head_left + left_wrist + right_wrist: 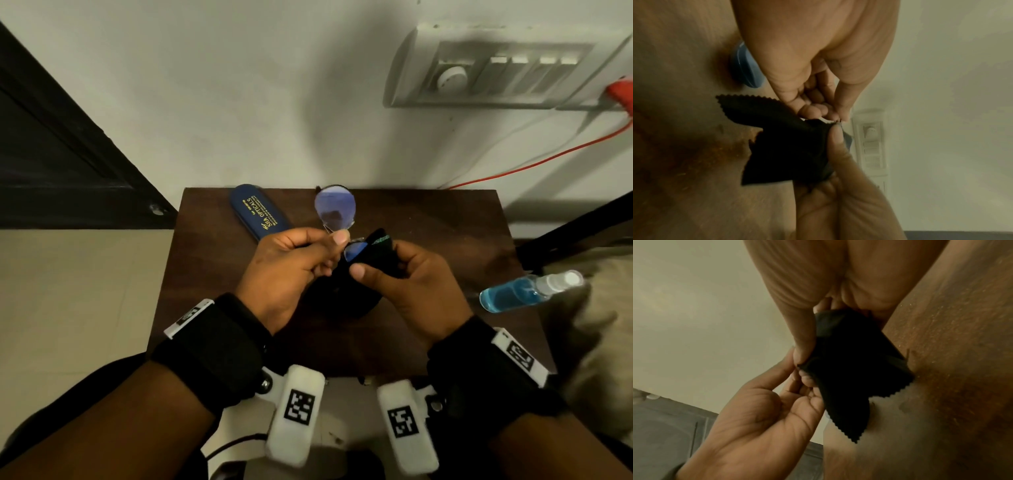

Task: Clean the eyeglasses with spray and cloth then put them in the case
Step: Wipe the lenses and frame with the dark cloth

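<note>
Holding the glasses (335, 210) above the middle of the brown surface (428, 226), the person's left hand (291, 270) pinches the frame near the bridge between thumb and curled fingers. One lens stands clear above the thumb, toward the far edge. The right hand (407, 274) has a narrow grip on a black cloth (346, 294), thumb and fingers pressing it around the other lens; the rest of the cloth hangs below both hands, its zigzag edge showing in the wrist views. A blue case (258, 212) lies shut near the far left corner, slanted. A spray bottle (527, 289) of blue liquid lies on its side at the right edge. A switch panel (496, 73) is on the wall behind.
</note>
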